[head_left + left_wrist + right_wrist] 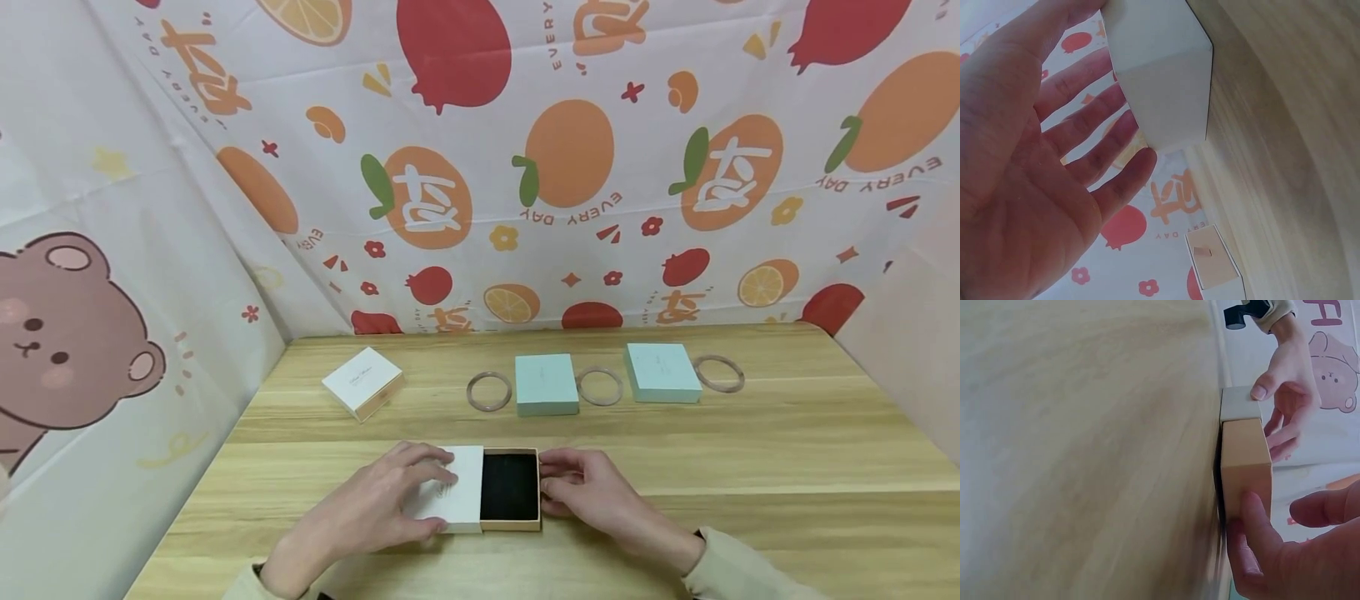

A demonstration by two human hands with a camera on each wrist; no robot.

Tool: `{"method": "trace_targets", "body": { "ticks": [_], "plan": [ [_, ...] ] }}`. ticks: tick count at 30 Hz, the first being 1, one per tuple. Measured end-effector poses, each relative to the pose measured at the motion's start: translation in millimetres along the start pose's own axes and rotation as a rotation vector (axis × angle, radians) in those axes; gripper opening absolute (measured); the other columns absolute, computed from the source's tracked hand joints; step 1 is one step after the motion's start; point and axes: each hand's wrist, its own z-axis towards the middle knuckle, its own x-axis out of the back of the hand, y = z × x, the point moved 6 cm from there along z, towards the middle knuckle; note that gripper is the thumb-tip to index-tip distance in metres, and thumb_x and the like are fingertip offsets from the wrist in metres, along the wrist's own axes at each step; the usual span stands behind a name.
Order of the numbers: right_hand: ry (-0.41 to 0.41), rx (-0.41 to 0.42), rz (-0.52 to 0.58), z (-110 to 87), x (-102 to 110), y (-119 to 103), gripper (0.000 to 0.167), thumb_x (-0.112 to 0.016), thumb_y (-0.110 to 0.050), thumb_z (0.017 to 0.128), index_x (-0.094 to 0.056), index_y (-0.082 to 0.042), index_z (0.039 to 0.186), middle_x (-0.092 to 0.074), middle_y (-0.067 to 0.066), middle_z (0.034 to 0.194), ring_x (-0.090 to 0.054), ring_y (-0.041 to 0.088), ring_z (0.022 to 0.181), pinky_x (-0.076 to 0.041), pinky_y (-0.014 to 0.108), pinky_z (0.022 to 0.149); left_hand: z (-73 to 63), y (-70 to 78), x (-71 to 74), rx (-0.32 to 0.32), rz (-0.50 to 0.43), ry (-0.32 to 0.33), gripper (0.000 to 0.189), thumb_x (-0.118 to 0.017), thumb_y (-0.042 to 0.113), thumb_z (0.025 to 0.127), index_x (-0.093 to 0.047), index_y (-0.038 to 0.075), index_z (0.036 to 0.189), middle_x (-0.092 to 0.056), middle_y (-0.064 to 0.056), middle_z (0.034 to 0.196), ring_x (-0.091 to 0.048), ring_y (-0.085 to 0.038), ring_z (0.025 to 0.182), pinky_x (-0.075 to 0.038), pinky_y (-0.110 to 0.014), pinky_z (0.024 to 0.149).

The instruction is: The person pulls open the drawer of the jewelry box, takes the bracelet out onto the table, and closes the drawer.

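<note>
A white box sleeve [467, 487] lies on the table, with a tan-edged drawer [540, 525] sticking out of its right side. Black padding [510, 486] lines the drawer. My left hand [375, 498] holds the sleeve from the left, thumb at the near edge and fingers across it. In the right wrist view that thumb meets the sleeve [1240, 403]. My right hand [596, 493] touches the drawer's right end with its fingertips. The right wrist view shows one fingertip against the tan end face [1246, 481] and another digit held apart from it.
At the back stand another white box [363, 377] and two mint-green boxes [546, 375] [660, 367]. Three pale ring-shaped bangles [489, 408] [600, 403] [720, 390] lie near the green boxes. A fruit-print cloth [465, 275] hangs behind the table's back edge.
</note>
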Motion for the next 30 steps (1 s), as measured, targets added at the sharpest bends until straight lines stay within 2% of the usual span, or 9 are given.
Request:
{"method": "trace_targets", "body": {
  "ticks": [9, 19, 30],
  "plan": [
    [0.002, 0.011, 0.046, 5.4, -12.1, -2.9, 0.050, -0.061, -0.002, 0.092, -0.052, 0.013, 0.139, -0.065, 0.022, 0.128, -0.068, 0.017, 0.103, -0.062, 0.031, 0.086, 0.3, 0.1, -0.3, -0.011, 0.024, 0.010, 0.037, -0.084, 0.034, 0.079, -0.074, 0.024, 0.113, -0.066, 0.005, 0.131, -0.062, -0.018, 0.119, -0.057, -0.037, 0.095],
    [-0.002, 0.005, 0.070, 13.4, -22.6, -2.4, 0.047, -0.061, -0.001, 0.091, -0.055, 0.010, 0.137, -0.065, 0.019, 0.124, -0.067, 0.015, 0.099, -0.062, 0.032, 0.086, 2.1, 0.0, 0.2, -0.008, 0.008, 0.006, 0.037, -0.085, 0.033, 0.079, -0.074, 0.023, 0.112, -0.067, 0.004, 0.131, -0.062, -0.018, 0.118, -0.056, -0.038, 0.095],
    [-0.016, 0.005, 0.078, 13.4, -28.1, -3.4, 0.048, -0.060, -0.001, 0.092, -0.054, 0.010, 0.138, -0.063, 0.021, 0.126, -0.067, 0.016, 0.103, -0.061, 0.033, 0.088, 2.2, -0.4, 0.6, -0.006, 0.010, 0.010, 0.037, -0.085, 0.033, 0.078, -0.074, 0.023, 0.111, -0.067, 0.005, 0.130, -0.062, -0.017, 0.119, -0.056, -0.038, 0.096]
  ]
}}
